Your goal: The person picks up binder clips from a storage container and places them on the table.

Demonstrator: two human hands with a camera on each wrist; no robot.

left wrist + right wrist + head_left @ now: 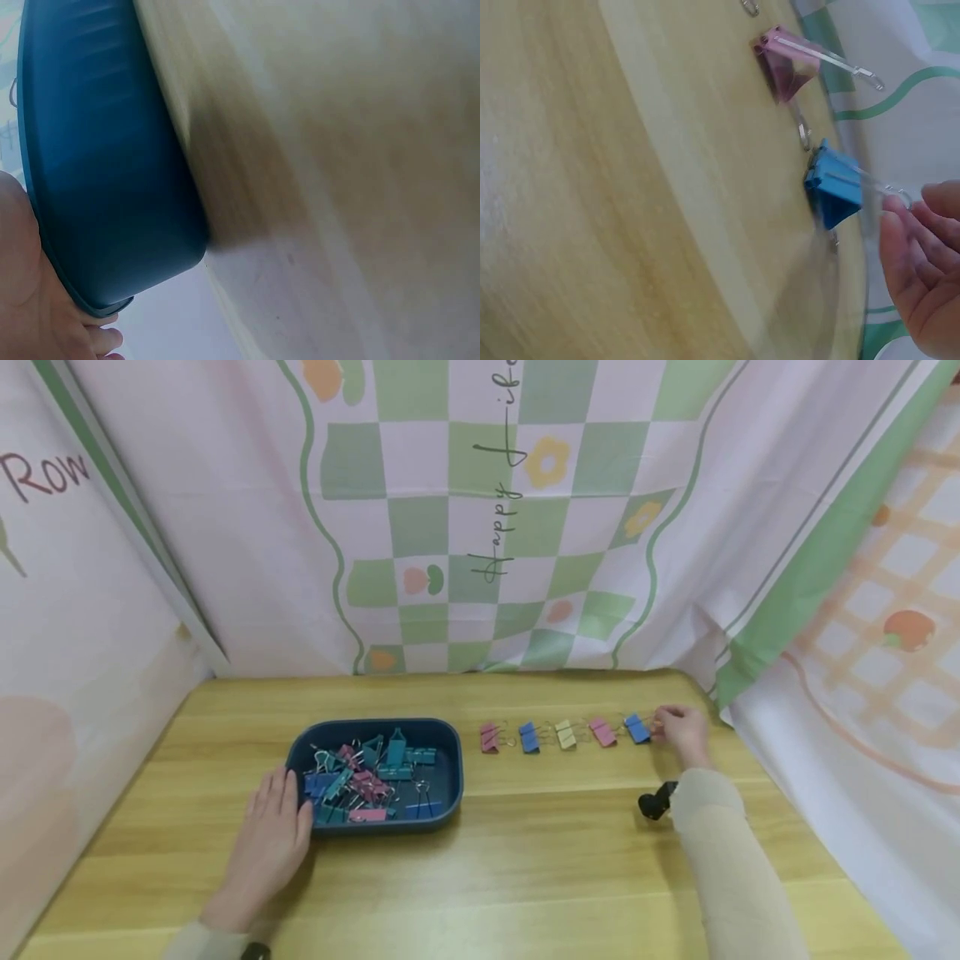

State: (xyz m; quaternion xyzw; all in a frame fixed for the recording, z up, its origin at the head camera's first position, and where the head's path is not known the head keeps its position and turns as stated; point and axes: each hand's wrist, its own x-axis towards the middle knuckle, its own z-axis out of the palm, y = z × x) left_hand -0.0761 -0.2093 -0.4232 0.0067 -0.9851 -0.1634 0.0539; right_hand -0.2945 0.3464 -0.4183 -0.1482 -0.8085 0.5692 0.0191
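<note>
At the right end of a row of binder clips, my right hand (684, 731) pinches the wire handle of a blue binder clip (835, 189) between thumb and fingertips. The clip's body is close over the tabletop. Beside it in the row lies a pink binder clip (602, 732), then a yellow one (566, 735), another blue one (529, 737) and a dark pink one (489, 738). My left hand (266, 831) rests along the left side of a dark blue tray (390, 828), fingers extended at its rim. Teal, pink and blue binder clips (367, 785) lie heaped inside.
The wooden table (480, 893) reaches back to a checked green and white curtain (480, 527). More printed cloth hangs at the left and right sides. A black wrist camera (657, 802) sits at my right cuff, low over the table.
</note>
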